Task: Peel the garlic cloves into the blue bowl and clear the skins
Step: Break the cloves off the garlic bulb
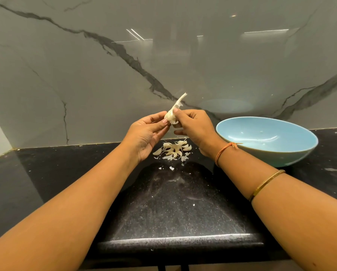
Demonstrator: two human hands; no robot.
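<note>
- Garlic head [171,117], pale and already partly broken down, is held up in the air between both hands, above the back part of the bench and in front of the wall. Its dry stalk [180,100] points up and slightly to the right.
- The left hand [146,135] grasps the garlic head from the left. Its thumb and fingertips are curled onto the lower side, and the palm is turned toward the camera.
- The right hand [195,127] grasps it from the right. The thumb presses on the upper part near the base of the stalk, and the other fingers are curled beneath.
- Loose garlic cloves [174,149] lie in a small heap on the bench just below the hands, left of the blue bowl and apart from it. Whether they are peeled cannot be told.
- Skin scraps [171,168], thin white flakes, are scattered around the heap, mostly on its near side.
- The blue bowl [271,157] stands upright on the bench to the right of the hands, just behind the right wrist. Its inside shows a few tiny pale specks.
- The bench [173,208] is glossy black speckled stone with pale dusty smears.
- The wall [105,65] behind is grey marble with dark veins and reflected lights.
- The right forearm wears an orange thread [224,151] at the wrist and a gold bangle [267,184] further up.
</note>
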